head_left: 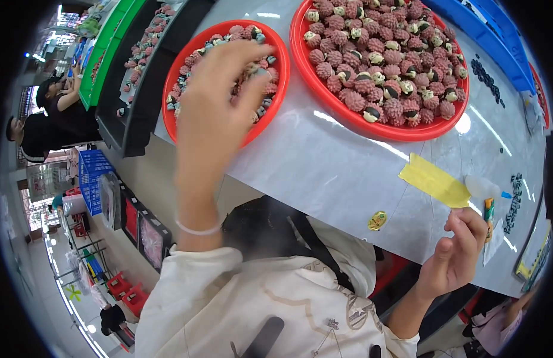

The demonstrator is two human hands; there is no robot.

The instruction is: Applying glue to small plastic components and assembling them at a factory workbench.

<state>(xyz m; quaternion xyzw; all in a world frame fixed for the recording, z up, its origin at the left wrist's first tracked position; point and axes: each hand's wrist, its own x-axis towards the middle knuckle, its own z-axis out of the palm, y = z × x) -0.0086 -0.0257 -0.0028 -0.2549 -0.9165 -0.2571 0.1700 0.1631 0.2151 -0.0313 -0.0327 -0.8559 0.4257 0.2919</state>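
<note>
My left hand (220,98), a little blurred, is above the smaller red tray (172,128). Its thumb and fingers are spread apart with nothing visible between them. Small pink and grey-blue ridged figures (270,89) fill that tray, partly covered by the hand. At the right, my right hand (458,250) is at the table's near edge, fingers loosely bent and thumb apart, with no object seen in it. Its fingertips come close to one end of a yellow strip (434,181) on the table; whether they touch cannot be made out.
A larger red tray (372,132) holds many pink ridged pieces with cream and black parts. Beside the strip are a white bottle with a blue tip (482,188) and small dark pieces (514,200). A gold packet (377,221) lies nearer. Black (133,128) and blue bins (497,42) flank the table.
</note>
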